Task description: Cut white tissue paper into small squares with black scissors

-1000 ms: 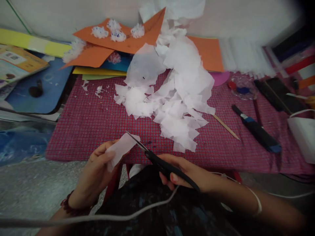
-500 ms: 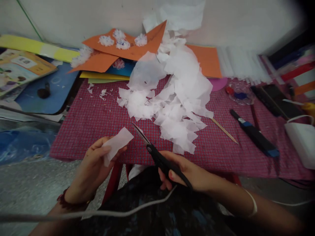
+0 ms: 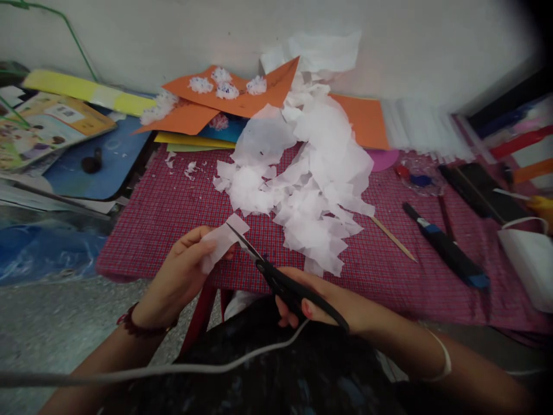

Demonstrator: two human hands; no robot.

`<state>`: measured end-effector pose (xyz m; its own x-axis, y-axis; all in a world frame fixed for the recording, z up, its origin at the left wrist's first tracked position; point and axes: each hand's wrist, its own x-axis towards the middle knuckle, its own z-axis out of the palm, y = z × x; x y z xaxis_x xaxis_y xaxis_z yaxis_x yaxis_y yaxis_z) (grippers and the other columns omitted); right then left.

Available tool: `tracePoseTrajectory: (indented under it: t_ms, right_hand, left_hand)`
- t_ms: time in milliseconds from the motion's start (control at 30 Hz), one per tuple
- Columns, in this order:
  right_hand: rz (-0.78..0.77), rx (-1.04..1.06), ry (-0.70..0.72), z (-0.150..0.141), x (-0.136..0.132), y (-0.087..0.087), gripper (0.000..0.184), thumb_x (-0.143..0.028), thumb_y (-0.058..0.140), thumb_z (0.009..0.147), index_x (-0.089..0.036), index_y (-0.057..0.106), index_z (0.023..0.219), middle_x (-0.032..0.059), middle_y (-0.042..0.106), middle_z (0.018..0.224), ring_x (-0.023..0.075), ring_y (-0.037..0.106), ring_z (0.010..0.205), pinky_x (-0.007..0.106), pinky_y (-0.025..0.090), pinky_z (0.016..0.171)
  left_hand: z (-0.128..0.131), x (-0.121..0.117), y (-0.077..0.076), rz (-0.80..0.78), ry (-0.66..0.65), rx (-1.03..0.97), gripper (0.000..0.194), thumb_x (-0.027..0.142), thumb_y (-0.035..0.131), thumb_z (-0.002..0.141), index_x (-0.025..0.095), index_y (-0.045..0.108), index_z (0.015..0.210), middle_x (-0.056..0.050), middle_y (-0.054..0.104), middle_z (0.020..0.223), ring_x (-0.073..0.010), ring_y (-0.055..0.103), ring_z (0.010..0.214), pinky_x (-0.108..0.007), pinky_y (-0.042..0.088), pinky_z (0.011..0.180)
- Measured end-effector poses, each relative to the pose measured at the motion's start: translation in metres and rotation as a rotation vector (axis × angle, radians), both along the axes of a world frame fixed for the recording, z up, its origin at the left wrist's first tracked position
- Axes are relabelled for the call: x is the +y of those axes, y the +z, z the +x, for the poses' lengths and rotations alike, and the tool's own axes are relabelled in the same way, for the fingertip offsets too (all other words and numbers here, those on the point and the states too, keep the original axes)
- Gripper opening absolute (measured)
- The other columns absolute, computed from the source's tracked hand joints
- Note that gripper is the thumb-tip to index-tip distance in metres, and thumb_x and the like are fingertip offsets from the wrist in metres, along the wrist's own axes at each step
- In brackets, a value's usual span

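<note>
Pinched in my left hand (image 3: 188,262) is a small strip of thin white paper (image 3: 220,245), its free end pointing right and away from me. My right hand (image 3: 309,294) grips black-handled scissors (image 3: 276,274). Their blades cross the paper near its far end, one blade lying over it. Just beyond both hands lies a heap of cut white paper pieces (image 3: 311,190), with jagged edges, on the red checked tablecloth (image 3: 173,213). Some fingers of both hands are hidden behind the paper and the scissors.
Orange paper (image 3: 242,104) with white fluffy tufts lies at the back left. A wooden stick (image 3: 395,239) and a black and blue cutter (image 3: 449,245) lie right of the heap. A white cable (image 3: 194,369) runs across my lap. Books (image 3: 52,127) sit at left.
My left hand has moved right with the paper strip, and the scissor blades now overlap its end instead of standing apart from it. The view has shifted slightly.
</note>
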<state>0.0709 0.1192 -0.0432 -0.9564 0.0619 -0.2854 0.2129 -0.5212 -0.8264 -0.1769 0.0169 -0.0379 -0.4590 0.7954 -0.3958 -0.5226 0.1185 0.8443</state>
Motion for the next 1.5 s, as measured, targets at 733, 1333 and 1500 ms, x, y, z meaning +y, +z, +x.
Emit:
tracePoseTrajectory:
  t_ms: [733, 1333, 1500]
  right_hand:
    - [-0.174, 0.027, -0.104, 0.005, -0.006, -0.01, 0.071, -0.075, 0.071, 0.08, -0.017, 0.054, 0.117, 0.0025, 0.061, 0.095, 0.012, 0.064, 0.08, 0.028, 0.054, 0.076]
    - [-0.009, -0.056, -0.076, -0.005, 0.001, 0.011, 0.083, -0.067, 0.078, 0.08, -0.015, 0.05, 0.139, 0.0008, 0.055, 0.089, 0.0105, 0.051, 0.075, 0.024, 0.043, 0.062]
    - [-0.031, -0.066, -0.116, -0.004, -0.002, 0.006, 0.08, -0.061, 0.08, 0.081, -0.015, 0.05, 0.14, -0.0009, 0.055, 0.087, 0.008, 0.05, 0.068, 0.022, 0.04, 0.057]
  left_hand:
    - [-0.006, 0.022, 0.017, -0.013, 0.039, 0.029, 0.023, 0.02, 0.085, 0.068, 0.016, 0.062, 0.068, -0.003, 0.072, 0.073, -0.0135, 0.066, 0.064, -0.022, 0.057, 0.064]
    - [-0.001, 0.01, 0.01, -0.135, -0.168, 0.139, 0.03, 0.037, 0.09, 0.059, 0.016, 0.068, 0.063, -0.003, 0.068, 0.067, -0.0127, 0.061, 0.066, -0.019, 0.048, 0.062]
    - [-0.001, 0.011, 0.009, -0.136, -0.153, 0.119, 0.028, 0.034, 0.09, 0.059, 0.015, 0.071, 0.065, -0.004, 0.069, 0.07, -0.0115, 0.062, 0.067, -0.018, 0.05, 0.064]
